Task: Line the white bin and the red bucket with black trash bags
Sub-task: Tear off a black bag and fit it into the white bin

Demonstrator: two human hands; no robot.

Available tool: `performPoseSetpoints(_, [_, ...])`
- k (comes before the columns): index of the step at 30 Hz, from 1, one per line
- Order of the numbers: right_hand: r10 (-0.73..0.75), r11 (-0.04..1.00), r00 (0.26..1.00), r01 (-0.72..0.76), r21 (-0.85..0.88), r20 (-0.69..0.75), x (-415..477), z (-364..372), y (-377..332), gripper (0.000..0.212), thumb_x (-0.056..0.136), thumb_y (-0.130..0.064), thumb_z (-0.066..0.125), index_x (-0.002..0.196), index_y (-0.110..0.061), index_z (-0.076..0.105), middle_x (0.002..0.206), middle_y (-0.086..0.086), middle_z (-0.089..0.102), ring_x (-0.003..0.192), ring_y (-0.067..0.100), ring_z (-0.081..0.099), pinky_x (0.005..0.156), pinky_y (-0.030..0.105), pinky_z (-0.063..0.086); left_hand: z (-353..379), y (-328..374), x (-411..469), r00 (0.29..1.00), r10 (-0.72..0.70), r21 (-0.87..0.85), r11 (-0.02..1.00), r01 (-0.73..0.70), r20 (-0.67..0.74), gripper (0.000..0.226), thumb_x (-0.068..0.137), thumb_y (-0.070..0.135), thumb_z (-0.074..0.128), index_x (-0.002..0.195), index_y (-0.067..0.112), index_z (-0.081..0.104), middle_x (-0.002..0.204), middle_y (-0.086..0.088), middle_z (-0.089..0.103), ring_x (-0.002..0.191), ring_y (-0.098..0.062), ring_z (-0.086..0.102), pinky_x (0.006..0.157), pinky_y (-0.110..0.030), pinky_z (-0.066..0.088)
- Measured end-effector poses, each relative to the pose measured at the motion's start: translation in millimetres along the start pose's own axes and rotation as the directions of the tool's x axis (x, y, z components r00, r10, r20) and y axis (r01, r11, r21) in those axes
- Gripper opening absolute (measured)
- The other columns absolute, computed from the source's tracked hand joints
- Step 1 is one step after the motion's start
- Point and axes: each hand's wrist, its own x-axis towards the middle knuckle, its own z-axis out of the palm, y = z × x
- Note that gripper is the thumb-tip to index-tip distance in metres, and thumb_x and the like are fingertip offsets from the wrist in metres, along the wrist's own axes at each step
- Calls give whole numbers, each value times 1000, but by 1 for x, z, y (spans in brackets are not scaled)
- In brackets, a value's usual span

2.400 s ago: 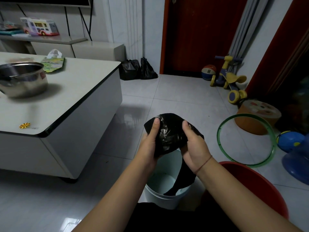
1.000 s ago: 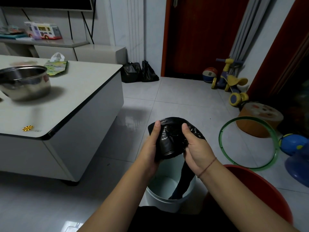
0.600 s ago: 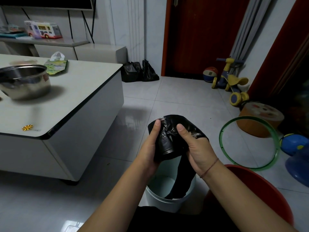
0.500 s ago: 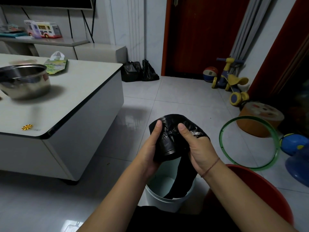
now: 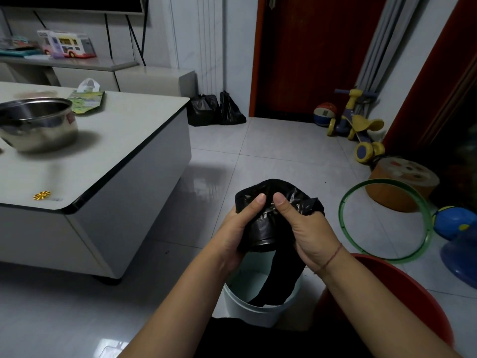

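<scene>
- No writing here can be read: the print on the toy bus box [image 5: 66, 44] on the far shelf and the red label on the steel pot [image 5: 38, 124] are both too blurred to make out.
- The black trash bag [image 5: 268, 223] is glossy and crinkled, bunched into a thick wad, with a flat tail hanging down into the white bin [image 5: 244, 312].
- Both hands hold the wad above the bin. The left hand [image 5: 236, 228] curls round its left side and the right hand [image 5: 309, 232] round its right, thumbs pressed on top close together.
- The white bin stands on the tiled floor, its pale inside showing bare around the tail.
- The red bucket [image 5: 423, 293] sits just beside it to the right.
- The pot rests on the white tabletop [image 5: 116, 151]; two filled black bags [image 5: 215, 109] lean by the door.
</scene>
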Motion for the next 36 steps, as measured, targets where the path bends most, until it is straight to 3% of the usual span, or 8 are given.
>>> performPoseSetpoints(11, [50,979,996,-63,192,70,3,1,-1,41,81,-20,60,114,4,63,116,27,65,112,37,62,96,44,51,2,-1,3,999,-49,-126,991,49,3,65,70,38,75,122,3,63,121,-22,65,107,-33,65,97,-42,51])
performPoseSetpoints(17, [68,977,987,-94,190,142,2,-1,-5,45,90,-17,48,129,5,52,129,32,54,123,40,53,109,52,37,0,0,3,998,-44,-157,986,50,43,33,72,34,73,101,19,76,112,-16,69,101,-28,67,99,-42,48])
performPoseSetpoints(24, [87,968,959,-146,206,268,1,-8,-10,44,95,-20,42,133,1,49,135,29,51,128,37,50,111,49,35,-2,5,-2,994,-77,-202,975,90,73,47,65,35,77,105,11,73,107,-16,71,94,-27,70,82,-36,57])
performPoseSetpoints(27, [85,972,966,-134,194,244,1,-7,-11,45,93,-24,46,128,2,54,129,26,58,122,34,55,102,42,47,-1,4,-3,997,-58,-135,989,63,42,55,68,37,75,115,11,67,112,-16,70,101,-28,68,88,-38,56])
performPoseSetpoints(29, [81,966,981,-121,230,175,2,-6,-10,38,87,-25,54,114,0,66,117,21,66,113,31,63,89,36,55,3,3,-3,999,-35,-32,999,35,-14,62,70,44,72,121,11,63,117,-16,69,107,-29,67,92,-39,54])
performPoseSetpoints(32, [58,962,992,-87,260,116,1,-3,-9,25,79,-24,65,94,-7,75,103,16,72,102,26,68,82,33,56,9,3,-3,993,32,78,997,-23,-113,72,63,56,73,120,14,63,112,-11,72,102,-25,69,82,-33,57])
performPoseSetpoints(36, [100,971,995,-99,217,4,3,0,-9,44,64,-27,75,99,-2,70,98,17,70,92,25,70,76,34,58,11,1,0,968,117,192,979,-74,-220,66,57,49,81,112,16,62,105,-9,74,94,-23,72,82,-35,58])
